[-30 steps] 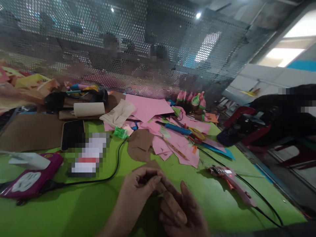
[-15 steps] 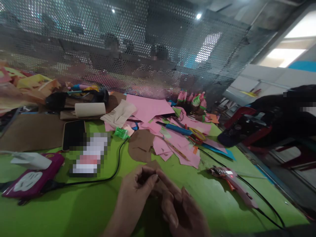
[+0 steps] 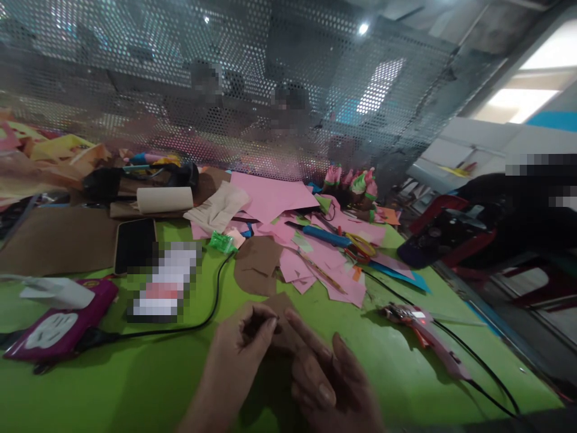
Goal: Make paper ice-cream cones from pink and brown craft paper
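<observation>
My left hand is closed, its thumb and forefinger pinched at the edge of a small piece of brown paper. A tiny dark spot shows at those fingertips, too small to name. Beside it, my right hand has its thumb raised apart and its forefinger stretched along the paper's right side; its other fingers are bent. The lower part of the paper is in shadow between the hands. Just beyond them lies a rounded brown paper cutout on the green table.
A pink glue gun with a black cord lies at right. Pink paper scraps, a blue cutter, scissors and a pencil lie ahead. Two phones, one a black phone, and a purple power strip are at left.
My hands have drawn slightly apart, the left one shifting left. My right thumb is more raised, and more of the brown paper shows between the hands.
</observation>
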